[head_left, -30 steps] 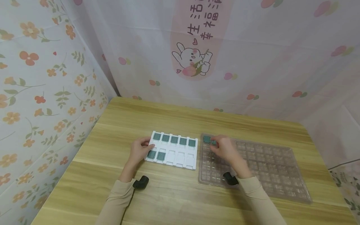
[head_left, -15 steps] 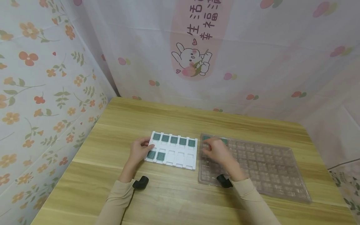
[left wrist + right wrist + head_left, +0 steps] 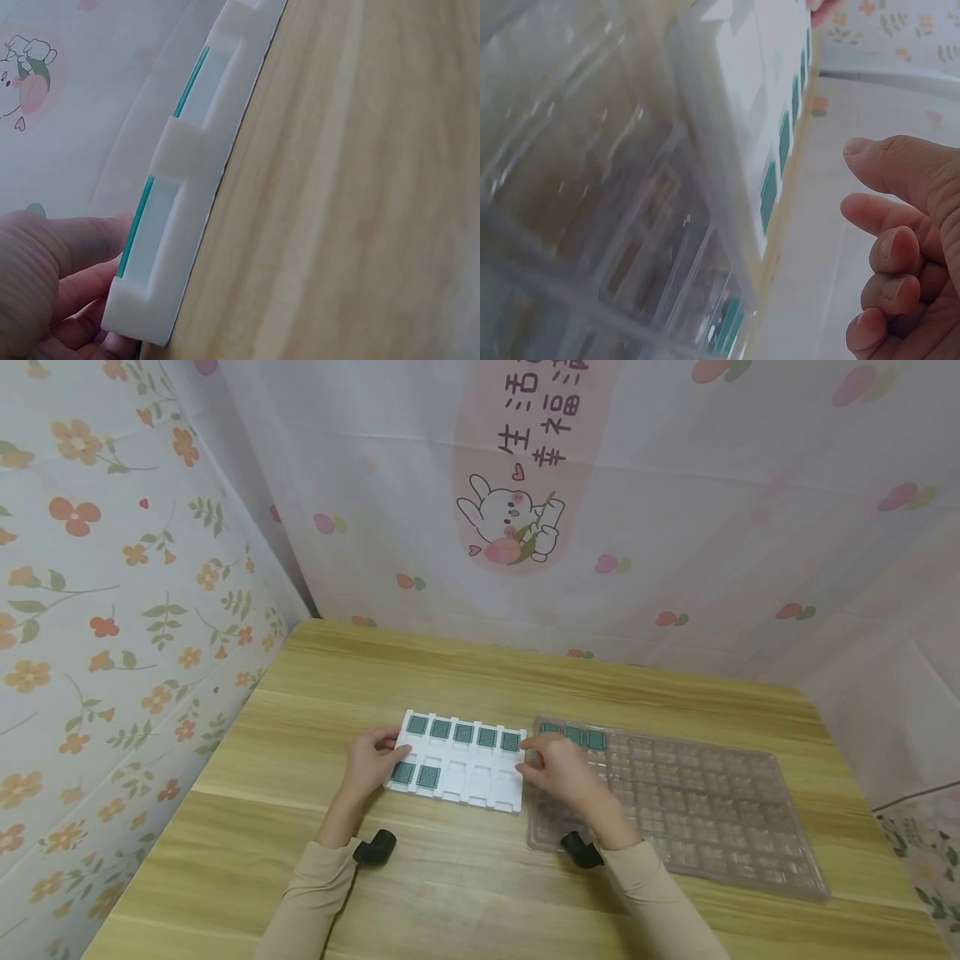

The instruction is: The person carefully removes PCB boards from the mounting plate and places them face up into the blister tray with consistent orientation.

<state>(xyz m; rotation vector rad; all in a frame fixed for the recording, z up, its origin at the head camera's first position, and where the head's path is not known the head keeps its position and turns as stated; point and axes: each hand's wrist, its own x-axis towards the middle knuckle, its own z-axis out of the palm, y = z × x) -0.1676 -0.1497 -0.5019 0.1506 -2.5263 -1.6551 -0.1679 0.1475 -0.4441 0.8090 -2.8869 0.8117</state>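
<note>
My left hand [image 3: 369,764] grips the left end of a white tray [image 3: 471,755], its thumb over the edge. Green square circuit chips [image 3: 510,741] fill the tray's back row, and two more lie at the left of its front row. The left wrist view shows two chips edge-on as thin green strips [image 3: 136,225] in their pockets. My right hand [image 3: 562,766] is at the white tray's right edge. In the right wrist view, that hand's thumb [image 3: 885,161] and index finger stand apart with nothing between them; the other fingers curl loosely.
A clear plastic tray [image 3: 735,810] with many pockets lies to the right, partly under my right hand. Three green chips [image 3: 596,741] sit in its back left corner. Black wrist cameras [image 3: 375,847] are on both wrists. Patterned curtains [image 3: 360,568] hang behind the wooden table [image 3: 450,893].
My right hand has moved left from the clear tray's back pockets to the white tray's right edge, uncovering three chips in the clear tray. My left hand and the white tray stay put.
</note>
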